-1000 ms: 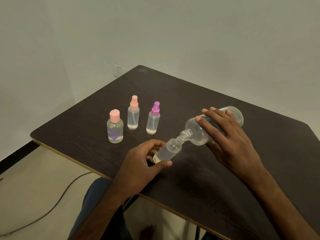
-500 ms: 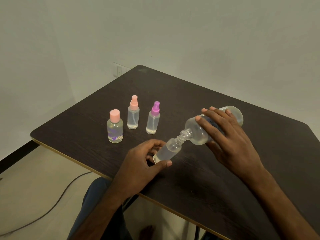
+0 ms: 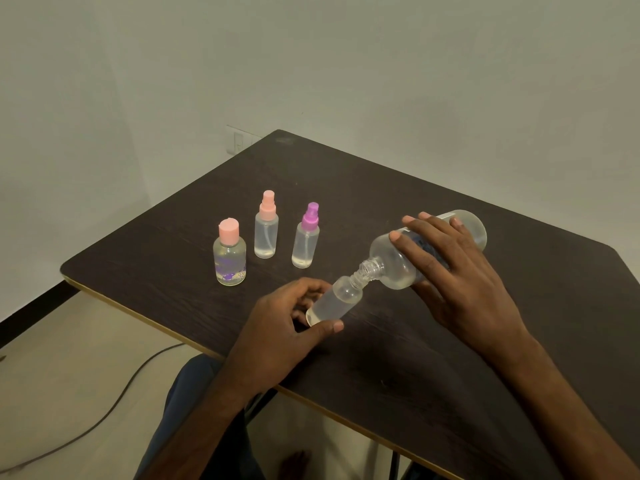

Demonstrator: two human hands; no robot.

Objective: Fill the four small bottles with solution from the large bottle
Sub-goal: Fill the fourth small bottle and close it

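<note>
Head view: most of the large bottle [image 3: 394, 268], and its label, is hidden under the right hand [image 3: 460, 282]. Whether liquid is passing between the two necks cannot be made out. The right forearm runs out at the lower right corner and the left forearm at the bottom edge.

A dark wood-grain table [image 3: 346, 188] with a pale edge fills the middle of the frame. Behind it are plain grey-white walls, with a wall socket [image 3: 239, 140] just past the table's far corner. At lower left a dark cable [image 3: 104, 410] crosses the pale floor.

Left of centre, three capped bottles stand upright and apart, each holding clear liquid: a pink-capped round bottle [image 3: 230, 258], a pink spray bottle [image 3: 266, 230] and a purple spray bottle [image 3: 305, 240].

The right hand grasps the large bottle from above, fingers spread along its side. The bottle is tipped almost flat, its open neck pointing down-left. The left hand [image 3: 280, 327] grips the base of the uncapped small bottle [image 3: 337, 299] between thumb and curled fingers. That bottle is tilted, with its mouth meeting the large bottle's neck, and it is partly filled.
</note>
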